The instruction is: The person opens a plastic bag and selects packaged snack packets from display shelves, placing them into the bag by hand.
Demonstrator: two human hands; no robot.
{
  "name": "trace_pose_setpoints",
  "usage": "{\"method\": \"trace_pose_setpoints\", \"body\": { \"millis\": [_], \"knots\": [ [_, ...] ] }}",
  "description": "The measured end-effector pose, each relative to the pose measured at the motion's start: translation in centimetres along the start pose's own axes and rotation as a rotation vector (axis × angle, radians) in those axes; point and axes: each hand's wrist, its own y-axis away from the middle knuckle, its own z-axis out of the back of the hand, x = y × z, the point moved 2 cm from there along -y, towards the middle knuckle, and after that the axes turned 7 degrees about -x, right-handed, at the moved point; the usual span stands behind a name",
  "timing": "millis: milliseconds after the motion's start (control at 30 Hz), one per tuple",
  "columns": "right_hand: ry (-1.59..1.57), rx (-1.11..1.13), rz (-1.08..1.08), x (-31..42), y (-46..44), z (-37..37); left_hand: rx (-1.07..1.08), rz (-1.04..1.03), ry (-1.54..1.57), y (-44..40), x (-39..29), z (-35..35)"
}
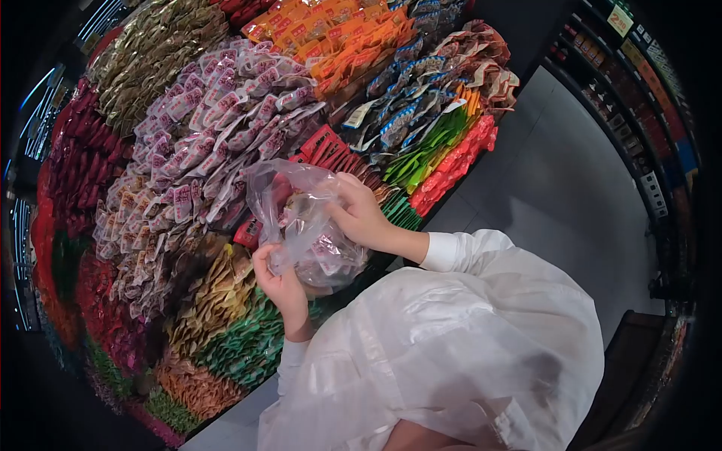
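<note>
A clear plastic bag (304,244) with several small wrapped packets inside hangs between my hands, in front of a sloped display of packets. My right hand (359,213) has its fingers closed on the bag's upper right rim. Lower on the left, my left hand (280,284) pinches the bag's edge between thumb and fingers. The bag's mouth is partly spread near the top left. Red packets (248,231) show beside the bag, and white-and-pink packets (214,113) are heaped behind it. The exact kind of the packets inside is blurred by the plastic.
Orange packets (331,45), blue-and-black packets (410,105) and green packets (244,346) fill neighbouring sections of the display. Grey floor (560,180) lies to the right. Beyond it curves a stocked shelf (632,98) with a price sign (620,20).
</note>
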Motion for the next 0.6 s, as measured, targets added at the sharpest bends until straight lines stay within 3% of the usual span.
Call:
{"method": "trace_pose_setpoints", "body": {
  "millis": [33,200,333,400,533,600],
  "knots": [
    [0.106,-0.006,0.075,0.2,0.0,-0.2,-0.024,0.024,0.047,0.0,-0.1,-0.2],
    [0.05,-0.071,0.159,0.6,-0.3,-0.6,-0.035,-0.049,0.022,-0.1,-0.3,-0.8],
    [-0.21,0.007,0.0,1.4,-0.6,0.2,-0.15,-0.148,0.089,0.5,-1.6,-1.4],
    [-0.259,0.06,-0.035,2.4,-0.8,1.5,-0.18,-0.307,0.022,1.2,-3.9,-1.9],
    [-0.388,0.136,0.043,4.2,-2.3,5.1,-0.44,-0.441,-0.11,2.4,-6.8,-4.1],
    [-0.477,0.251,0.084,4.4,-3.6,7.4,-0.552,-0.38,-0.096,2.8,-7.7,-5.9]
  ]
}}
